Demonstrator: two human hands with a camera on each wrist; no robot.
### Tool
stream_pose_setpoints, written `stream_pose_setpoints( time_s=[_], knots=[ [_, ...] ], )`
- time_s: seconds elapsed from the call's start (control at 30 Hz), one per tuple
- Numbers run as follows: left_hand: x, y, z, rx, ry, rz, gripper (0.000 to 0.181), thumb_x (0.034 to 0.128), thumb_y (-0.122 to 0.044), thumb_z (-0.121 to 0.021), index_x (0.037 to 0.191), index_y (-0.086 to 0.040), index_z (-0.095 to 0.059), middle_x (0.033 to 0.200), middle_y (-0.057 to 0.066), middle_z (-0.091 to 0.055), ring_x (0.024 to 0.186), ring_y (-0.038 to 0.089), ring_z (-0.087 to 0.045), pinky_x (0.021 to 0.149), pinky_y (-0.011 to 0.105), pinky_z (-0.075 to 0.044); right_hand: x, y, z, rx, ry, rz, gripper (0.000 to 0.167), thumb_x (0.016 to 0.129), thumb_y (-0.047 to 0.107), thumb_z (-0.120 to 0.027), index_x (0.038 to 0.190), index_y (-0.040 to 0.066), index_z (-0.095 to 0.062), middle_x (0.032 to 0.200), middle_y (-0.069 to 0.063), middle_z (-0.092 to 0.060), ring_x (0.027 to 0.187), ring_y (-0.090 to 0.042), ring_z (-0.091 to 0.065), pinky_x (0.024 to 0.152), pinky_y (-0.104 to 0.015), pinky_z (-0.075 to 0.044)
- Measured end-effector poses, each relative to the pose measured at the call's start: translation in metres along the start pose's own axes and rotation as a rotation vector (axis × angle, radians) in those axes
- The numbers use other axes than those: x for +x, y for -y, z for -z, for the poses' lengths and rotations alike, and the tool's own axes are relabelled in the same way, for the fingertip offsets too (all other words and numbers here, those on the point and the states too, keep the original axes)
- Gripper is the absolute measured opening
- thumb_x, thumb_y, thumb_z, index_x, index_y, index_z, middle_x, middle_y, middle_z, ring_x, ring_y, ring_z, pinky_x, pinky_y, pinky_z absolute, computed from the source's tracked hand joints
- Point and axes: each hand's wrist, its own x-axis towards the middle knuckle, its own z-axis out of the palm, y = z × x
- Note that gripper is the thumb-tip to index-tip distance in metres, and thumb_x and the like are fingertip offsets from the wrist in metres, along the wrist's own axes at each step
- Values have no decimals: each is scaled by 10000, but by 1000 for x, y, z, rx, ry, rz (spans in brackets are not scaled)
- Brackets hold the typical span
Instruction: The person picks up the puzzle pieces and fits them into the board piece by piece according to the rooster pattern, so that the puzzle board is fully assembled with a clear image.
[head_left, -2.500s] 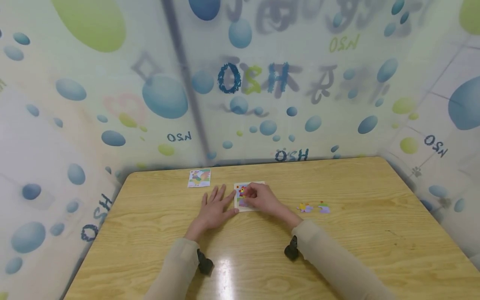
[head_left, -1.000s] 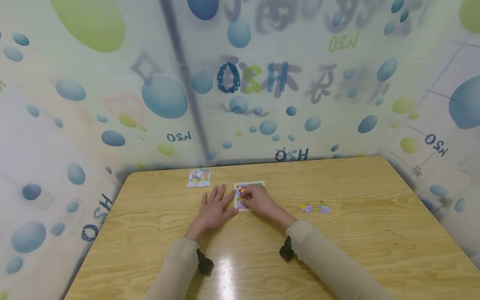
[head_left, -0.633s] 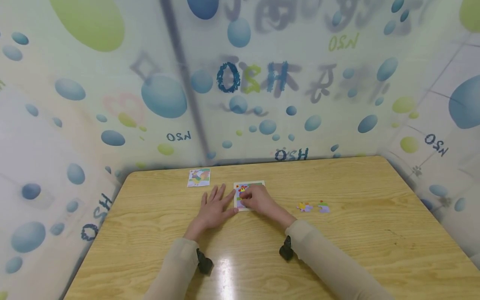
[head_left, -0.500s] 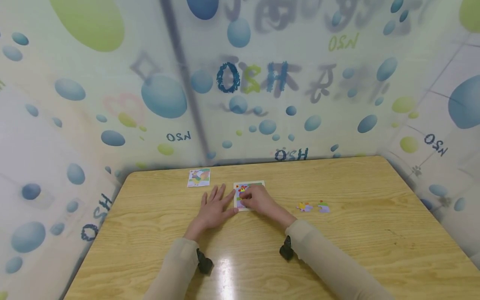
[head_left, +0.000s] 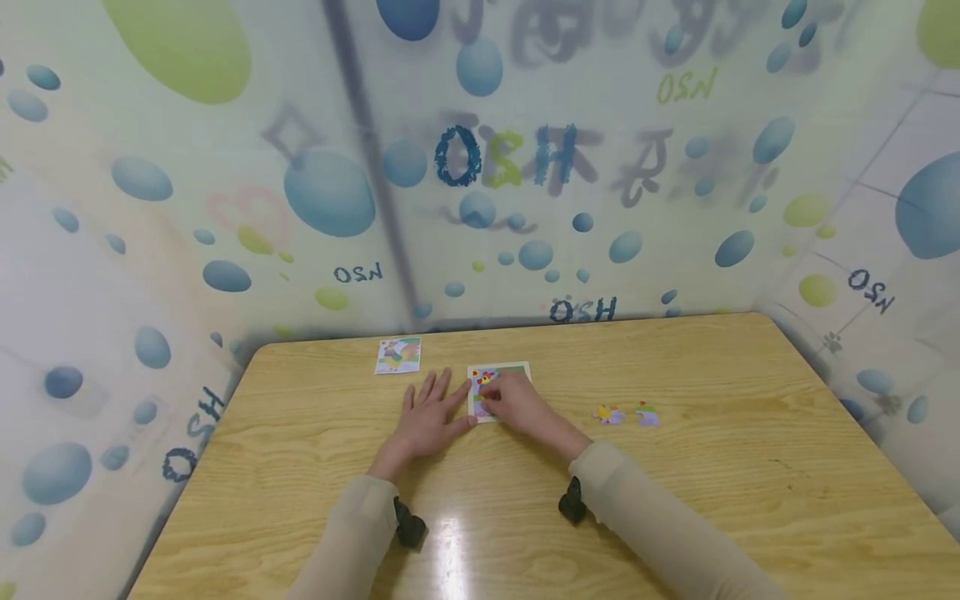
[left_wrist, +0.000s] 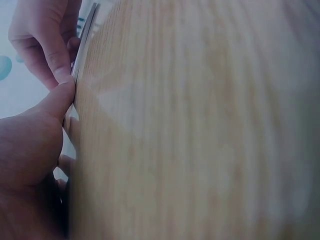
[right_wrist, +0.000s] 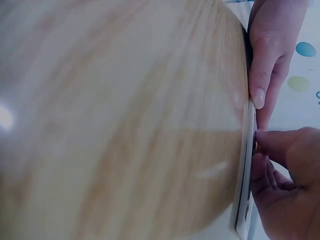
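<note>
A jigsaw puzzle board (head_left: 517, 367) with a pale border lies on the wooden table, a colourful picture partly filled in at its left. My left hand (head_left: 429, 423) rests flat with spread fingers, its thumb and index fingertip against the board's left edge. Over the board is my right hand (head_left: 520, 403), thumb and fingers curled together low on the picture; it covers much of the board's right part. In the right wrist view, a small orange bit of a puzzle piece (right_wrist: 257, 147) shows between the thumb and fingers of this hand. Most of that piece is hidden.
Two loose puzzle pieces, a yellow and lilac one (head_left: 608, 414) and a green and lilac one (head_left: 647, 413), lie to the right. A square picture card (head_left: 398, 356) lies at the back left. A patterned wall (head_left: 525, 250) stands behind the table (head_left: 720, 467).
Since the earliest frame my right hand has shifted slightly left and down over the board, then stays nearly still. The left hand and the loose pieces keep their places.
</note>
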Motion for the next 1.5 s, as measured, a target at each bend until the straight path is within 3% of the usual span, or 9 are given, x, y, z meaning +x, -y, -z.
stream_pose_setpoints(
  time_s=[0.4,0.73,0.97,1.27,1.5],
  knots=[
    [0,-2,0,-2,6,6,710,1041,-572,-482,1631,-224,-293,1705,162,-55,1556,399,37,1164,675,60,-5,-4,-2,-33,-20,50,169,928,25,-711,1081,-4,-778,849,-46,-680,761,-140,-519,698,-291,-452],
    [0,-2,1,0,9,8,713,1042,-569,-486,1633,-226,-284,1706,163,-50,1556,398,43,1162,677,66,-6,-2,-2,-20,9,-2,230,925,27,-719,1146,-19,-761,922,-66,-692,811,-141,-536,744,-304,-481],
    [0,-2,1,-9,1,3,705,1044,-557,-491,1629,-215,-300,1705,167,-65,1555,406,30,1161,682,58,-8,5,0,-31,-19,-17,88,911,23,-741,989,-3,-773,841,-51,-668,776,-144,-523,725,-316,-479],
    [-3,-9,6,1,0,7,695,1046,-517,-519,1622,-178,-329,1698,198,-100,1550,433,-3,1162,689,33,-9,4,-1,0,-41,-29,245,895,4,-745,1136,-32,-763,1005,-128,-731,851,-154,-613,774,-343,-544],
    [-2,-9,6,5,2,7,695,1045,-517,-521,1622,-181,-331,1697,198,-104,1551,433,-8,1162,691,29,-9,1,1,-12,-5,3,238,916,27,-736,1148,-20,-764,942,-86,-706,817,-151,-559,748,-309,-495]
  ],
)
